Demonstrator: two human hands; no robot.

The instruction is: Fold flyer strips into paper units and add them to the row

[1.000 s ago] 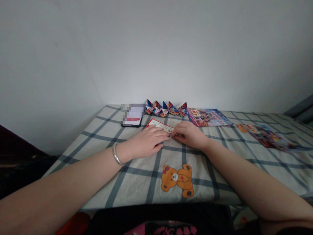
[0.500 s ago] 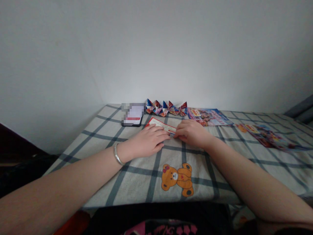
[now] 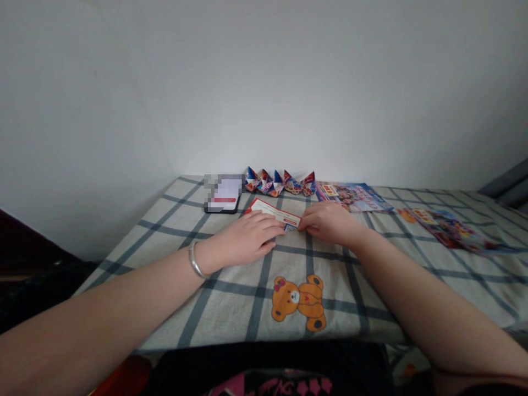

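Paper: a narrow strip, seemingly folded (image 3: 277,211), lies slantwise on the checked cloth (image 3: 225,319), between the two hands and partly under them; its printed white face, red edging and a small blue patterned patch show.
Left hand: palm down (image 3: 242,240), fingers stretched out and loosely spread across the near left part of the paper, gripping nothing; it has stayed practically where it was a second ago.
Right hand: fingers bent at the paper's right end (image 3: 328,223); whether they pinch it or only press on it I cannot tell (the knuckles hide the contact).
Change: the right hand has shifted rightward, away from the left fingertips, so more of the white face, the red label and the blue patch is uncovered.
Meaning: my reading is that the left hand steadies the paper while the right works along its edge, and that this pass has got to the right end.
Folded shapes: a pointed, colourful row (image 3: 268,188) by the wall (image 3: 289,93), just beyond the paper, unmoved.
Phone: lying left of that row (image 3: 225,193), also unmoved.
Leaflets: one right of the row (image 3: 355,198), another farther right (image 3: 451,230), both apart from the hands.
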